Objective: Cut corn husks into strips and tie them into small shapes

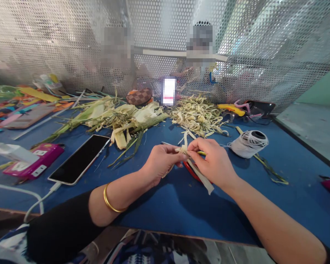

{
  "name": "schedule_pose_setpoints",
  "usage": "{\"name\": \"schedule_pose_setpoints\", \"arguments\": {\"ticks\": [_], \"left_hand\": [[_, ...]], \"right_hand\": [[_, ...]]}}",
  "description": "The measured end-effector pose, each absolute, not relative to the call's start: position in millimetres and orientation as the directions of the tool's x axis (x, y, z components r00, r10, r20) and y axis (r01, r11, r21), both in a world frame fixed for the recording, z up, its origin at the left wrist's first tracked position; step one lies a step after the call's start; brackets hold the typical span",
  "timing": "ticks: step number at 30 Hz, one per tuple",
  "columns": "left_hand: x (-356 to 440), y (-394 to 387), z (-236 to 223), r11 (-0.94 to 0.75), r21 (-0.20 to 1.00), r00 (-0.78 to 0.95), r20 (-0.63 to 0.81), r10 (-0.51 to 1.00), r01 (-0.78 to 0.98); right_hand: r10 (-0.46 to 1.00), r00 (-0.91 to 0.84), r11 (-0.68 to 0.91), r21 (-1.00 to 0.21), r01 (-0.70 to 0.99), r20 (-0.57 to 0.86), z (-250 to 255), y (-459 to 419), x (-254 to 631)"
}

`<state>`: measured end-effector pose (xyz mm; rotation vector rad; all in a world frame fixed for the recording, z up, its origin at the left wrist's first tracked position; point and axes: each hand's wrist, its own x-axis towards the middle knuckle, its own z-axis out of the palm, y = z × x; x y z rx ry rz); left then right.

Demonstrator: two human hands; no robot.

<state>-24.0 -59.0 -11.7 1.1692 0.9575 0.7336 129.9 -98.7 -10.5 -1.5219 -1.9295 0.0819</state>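
Note:
Over the middle of the blue table, my left hand point(162, 161) pinches pale corn husk strips point(185, 143) between thumb and fingers. My right hand point(213, 161) grips the same husk close beside it, fingertips nearly touching the left ones. One strip end stands up above the fingers, and a longer husk end point(206, 181) hangs down under my right hand. Behind and below the hands lies something with a red curved handle point(191, 171), partly hidden, probably scissors. A heap of cut husk strips point(199, 115) is just beyond my hands.
Whole corn husks point(121, 115) spread at centre left. A phone point(81, 159) on a cable and a magenta power strip point(34, 161) lie left. A white thread spool point(249, 143) stands right, with a yellow tool point(232, 109) behind. A perforated metal screen point(156, 33) bounds the back.

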Motion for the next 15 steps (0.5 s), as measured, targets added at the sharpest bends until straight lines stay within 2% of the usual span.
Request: {"name": "schedule_pose_setpoints", "arguments": {"ticks": [6,8,11,15], "left_hand": [[-23.4,-59.8,-15.7,0.120,0.989,0.498,-0.148,0.854,0.088],[-23.1,-59.5,-20.3,0.060,0.992,0.535,-0.110,0.838,0.112],[-22.9,-58.9,-26.7,-0.020,0.985,0.600,-0.088,0.795,0.171],[-22.6,-57.8,-31.2,0.005,0.975,0.663,-0.156,0.732,0.224]], "right_hand": [[0.797,-0.204,0.415,-0.271,0.868,0.569,-5.1,-99.1,134.3],[0.782,-0.220,0.437,-0.261,0.861,0.584,-3.9,-99.5,134.2],[0.814,-0.270,0.466,-0.302,0.832,0.514,-3.7,-99.3,132.6],[0.867,-0.315,0.443,-0.309,0.842,0.385,-2.4,-99.2,129.8]]}}
